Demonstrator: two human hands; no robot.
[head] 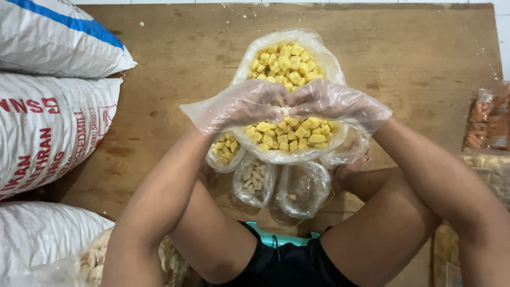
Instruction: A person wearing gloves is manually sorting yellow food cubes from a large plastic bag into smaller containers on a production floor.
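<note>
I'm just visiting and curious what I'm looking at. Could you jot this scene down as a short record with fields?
Setting: wooden floor, seen from above
Left hand: in a clear plastic glove, over the big bag, touching the right hand
Right hand: gloved too, fingertips meeting the left
Big bag: clear plastic, open, full of yellow cubes
Small bags: clear, nearer the person, partly filled
Sacks: white, stacked on the left
Packets: orange snacks at the right edge

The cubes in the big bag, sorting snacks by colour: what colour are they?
Yellow. The cubes show best in the head view.
</note>
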